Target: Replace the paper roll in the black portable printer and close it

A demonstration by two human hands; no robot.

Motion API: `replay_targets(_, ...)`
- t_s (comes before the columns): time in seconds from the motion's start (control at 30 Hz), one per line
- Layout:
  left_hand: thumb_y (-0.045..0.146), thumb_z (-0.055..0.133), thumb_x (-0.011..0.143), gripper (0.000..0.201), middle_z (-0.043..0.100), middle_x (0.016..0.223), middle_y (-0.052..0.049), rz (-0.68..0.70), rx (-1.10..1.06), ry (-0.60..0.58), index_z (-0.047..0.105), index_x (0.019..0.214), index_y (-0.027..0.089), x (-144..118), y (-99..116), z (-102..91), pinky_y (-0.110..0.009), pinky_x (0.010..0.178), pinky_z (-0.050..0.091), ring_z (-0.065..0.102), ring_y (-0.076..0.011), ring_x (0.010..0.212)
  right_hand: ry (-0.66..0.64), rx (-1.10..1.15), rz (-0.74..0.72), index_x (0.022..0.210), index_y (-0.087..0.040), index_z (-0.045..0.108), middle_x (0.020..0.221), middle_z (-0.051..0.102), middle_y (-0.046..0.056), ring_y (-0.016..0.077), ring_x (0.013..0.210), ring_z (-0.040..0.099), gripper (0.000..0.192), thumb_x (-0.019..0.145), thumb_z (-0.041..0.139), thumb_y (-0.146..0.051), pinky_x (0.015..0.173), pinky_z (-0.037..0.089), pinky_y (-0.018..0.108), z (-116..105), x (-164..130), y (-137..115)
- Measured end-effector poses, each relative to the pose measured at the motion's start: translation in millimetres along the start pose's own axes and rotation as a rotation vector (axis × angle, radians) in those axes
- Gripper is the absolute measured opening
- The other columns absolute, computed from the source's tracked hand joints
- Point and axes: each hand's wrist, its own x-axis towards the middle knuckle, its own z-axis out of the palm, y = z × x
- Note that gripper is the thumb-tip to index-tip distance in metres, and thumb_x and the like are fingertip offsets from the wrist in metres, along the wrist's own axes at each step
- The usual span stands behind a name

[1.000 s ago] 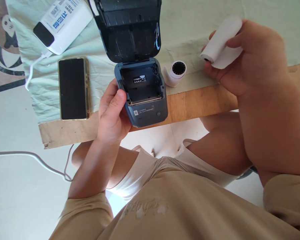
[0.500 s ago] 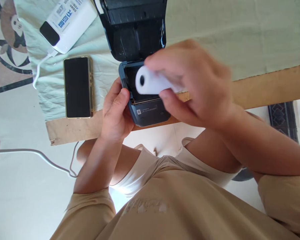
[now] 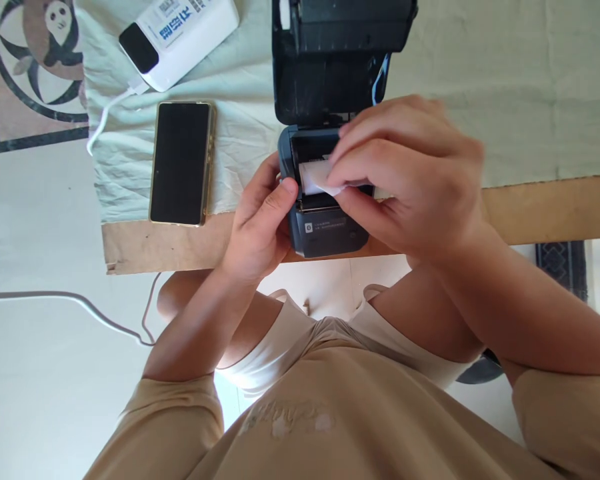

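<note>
Covering most of the table [image 3: 545, 205], a pale green cloth [image 3: 510, 87] leaves bare wood along the near edge. Over that edge stands the dark printer [image 3: 325, 238], its lid opened away from the person. Across the printer's right side comes the right hand [image 3: 415, 177], fingertips drawn narrow. Toward the table's left edge lies a white device [image 3: 195, 53]. The left hand [image 3: 260, 227] grips the printer's left side. The phone [image 3: 180, 163] lies near the table's near left corner. Smallest, the white paper roll [image 3: 311, 179] sits inside the printer's bay, its loose end pinched between right thumb and fingers.
</note>
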Motion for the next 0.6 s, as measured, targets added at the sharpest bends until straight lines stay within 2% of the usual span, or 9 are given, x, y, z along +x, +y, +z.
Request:
replay_targets(0.13,0.056,0.062,0.096,0.036,0.076,0.102,-0.005,0.0,-0.007,-0.037,0.074,0.111,0.025,1.3,-0.5,-1.4,-0.047,0.115,0.054,0.063,-0.0297,0.138,0.102,-0.055,-0.068,0.084,-0.028,0.064,0.082,0.073,-0.004,0.0202,0.081,0.069,0.012,0.088,0.064,-0.016,0.073,0.047,0.039,-4.0,-2.7,-9.5)
replay_targets(0.23,0.06,0.07,0.09,0.044,0.077,0.106,-0.005,-0.025,0.009,-0.065,0.071,0.12,0.028,2.5,-0.4,-5.9,-0.048,0.108,0.059,0.062,-0.0319,0.139,0.058,-0.048,-0.14,0.084,-0.029,0.06,0.079,0.069,-0.005,0.0182,0.079,0.065,0.01,0.091,0.061,-0.022,0.068,0.042,0.039,-6.1,-8.6,-14.7)
replay_targets(0.33,0.061,0.081,0.08,0.055,0.077,0.104,-0.003,-0.08,0.07,-0.07,0.067,0.124,0.032,3.0,0.8,-11.1,-0.041,0.092,0.064,0.071,-0.0309,0.121,-0.051,-0.051,-0.194,0.083,-0.029,0.058,0.078,0.069,-0.007,0.016,0.08,0.066,0.013,0.095,0.058,-0.024,0.067,0.042,0.039,-2.8,-16.4,-17.5)
replay_targets(0.4,0.057,0.087,0.075,0.062,0.077,0.102,-0.002,-0.113,0.13,-0.07,0.063,0.127,0.033,3.3,0.9,-13.5,-0.036,0.08,0.064,0.075,-0.0267,0.103,-0.049,-0.05,-0.215,0.081,-0.028,0.058,0.077,0.071,-0.008,0.0139,0.08,0.068,0.015,0.095,0.06,-0.024,0.067,0.043,0.038,0.7,-20.5,-18.8)
replay_targets(0.47,0.049,0.09,0.074,0.068,0.077,0.105,-0.001,-0.099,0.155,-0.081,0.059,0.134,0.034,4.1,-1.3,-15.1,-0.034,0.077,0.063,0.075,-0.0231,0.093,-0.075,-0.036,-0.209,0.082,-0.029,0.059,0.08,0.074,-0.01,0.0133,0.083,0.07,0.014,0.096,0.063,-0.028,0.069,0.047,0.038,0.7,-21.8,-19.2)
replay_targets(0.53,0.041,0.09,0.074,0.071,0.076,0.11,0.0,-0.04,0.131,-0.12,0.057,0.137,0.034,5.6,-5.6,-16.2,-0.034,0.079,0.063,0.076,-0.0223,0.094,-0.094,0.012,-0.173,0.084,-0.029,0.062,0.086,0.076,-0.009,0.0153,0.084,0.072,0.012,0.095,0.065,-0.035,0.072,0.05,0.039,-5.9,-19.7,-16.4)
replay_targets(0.6,0.035,0.09,0.075,0.073,0.076,0.115,-0.001,0.019,0.081,-0.178,0.057,0.139,0.034,6.9,-9.8,-16.7,-0.034,0.08,0.063,0.076,-0.0223,0.098,-0.069,0.091,-0.044,0.092,-0.031,0.068,0.099,0.078,-0.005,0.0199,0.092,0.073,0.008,0.091,0.07,-0.039,0.083,0.055,0.043,-18.0,-14.9,-8.3)
